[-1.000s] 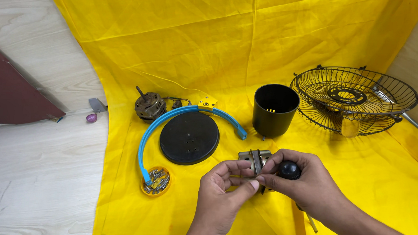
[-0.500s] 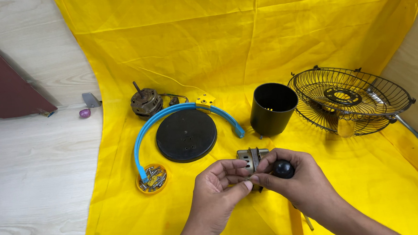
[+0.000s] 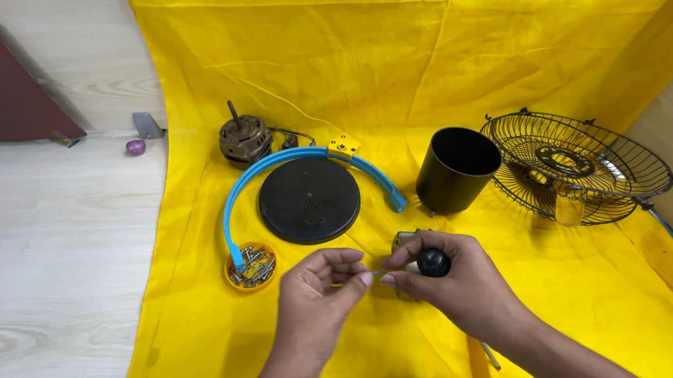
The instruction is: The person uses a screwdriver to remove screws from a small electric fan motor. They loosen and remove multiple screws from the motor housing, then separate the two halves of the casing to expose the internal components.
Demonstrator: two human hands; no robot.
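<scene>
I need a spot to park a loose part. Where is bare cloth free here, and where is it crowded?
Free: the yellow cloth behind the brown motor and black cylindrical cup, and the patch in front of the black wire fan guard, right of the right hand. Crowded: around the black round disc, blue curved bracket and orange screw dish near the left hand.

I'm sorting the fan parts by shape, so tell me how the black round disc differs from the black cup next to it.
The black round disc lies flat and low on the yellow cloth; the black cup stands tall and tilted. The disc is solid with small holes in its face; the cup is hollow and open-topped. A blue curved bracket arches around the disc, while the cup sits beside the wire fan guard. Both are black and round.
</scene>
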